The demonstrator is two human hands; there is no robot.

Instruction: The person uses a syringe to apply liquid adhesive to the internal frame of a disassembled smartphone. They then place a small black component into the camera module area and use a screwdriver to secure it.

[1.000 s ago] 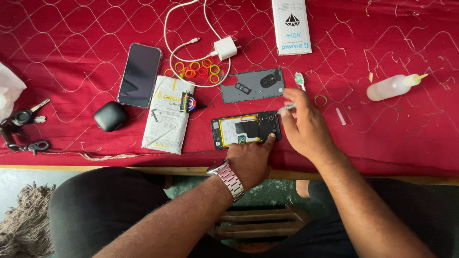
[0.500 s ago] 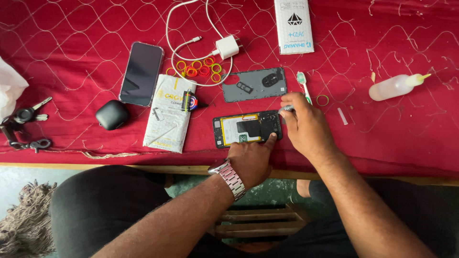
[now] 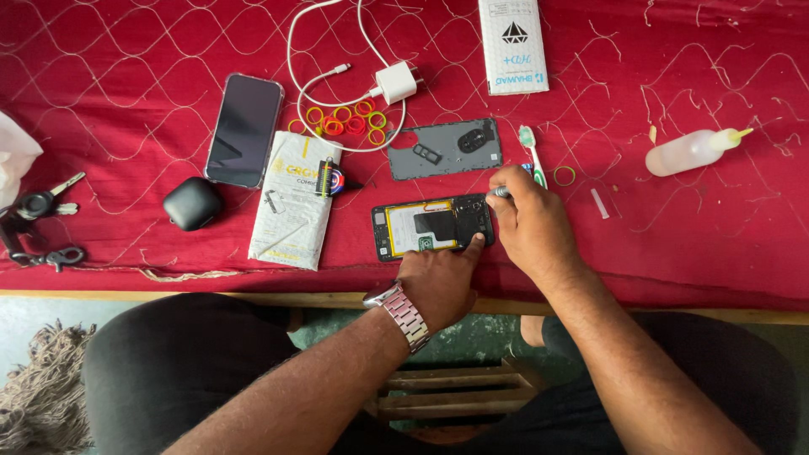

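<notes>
Two hands on red quilted cloth (image 3: 126,50): left hand (image 3: 438,282) pinning opened phone (image 3: 431,226), right hand (image 3: 531,223) gripping tool (image 3: 500,192).

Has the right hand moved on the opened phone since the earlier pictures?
No. The right hand stays at the right end of the opened phone, just below the toothbrush, as earlier.

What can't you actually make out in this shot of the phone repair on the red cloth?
Head view:
- Tool in the right hand: only a small metal end shows; the fingers hide the rest.
- Opened phone: its right end lies under that hand; the left hand covers its lower edge.
- Keys: cut by the left frame edge.
- White charger cable: runs off the top edge.
</notes>
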